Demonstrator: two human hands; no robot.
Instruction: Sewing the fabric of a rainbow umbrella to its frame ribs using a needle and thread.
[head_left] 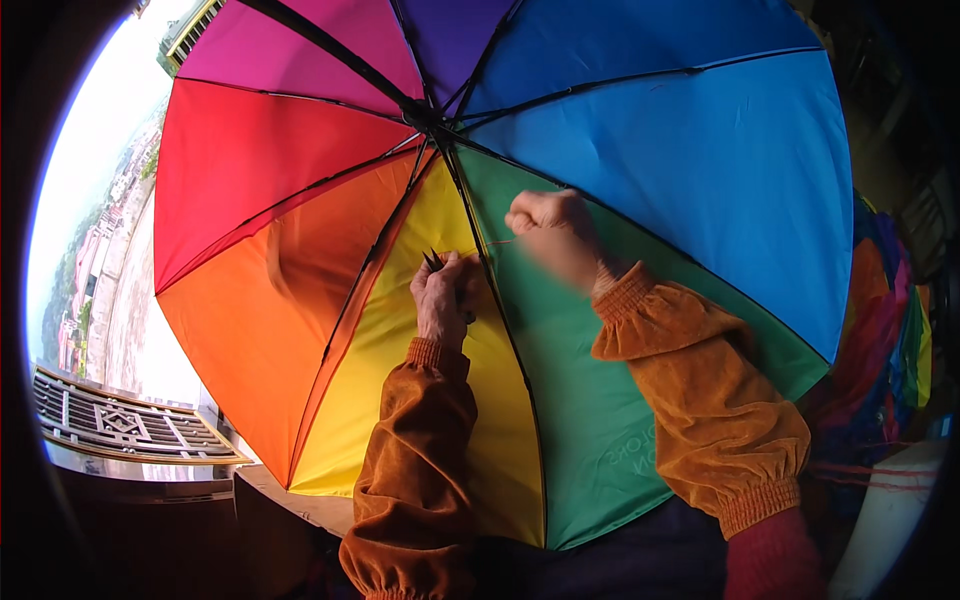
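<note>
An opened umbrella (690, 170) with rainbow-coloured panels fills most of the view, its inner side, dark ribs and shaft (340, 55) facing me. My left hand (440, 295) is closed in front of the yellow panel, beside a rib (487, 262). Two dark pointed tips of small thread snips (433, 261) stick out above its fingers; the rest is mostly hidden in the palm. Over the green panel, my right hand (553, 225) is closed in a fist, slightly blurred. A thin red thread (502, 242) runs between it and the rib near my left hand.
Bunched multicoloured cloth (885, 320) lies at the far right. Below it, red threads (870, 475) hang by a white rounded object (890, 520). A metal railing (120, 415) stands at the left, with a wooden edge (300, 500) under the umbrella's lower rim.
</note>
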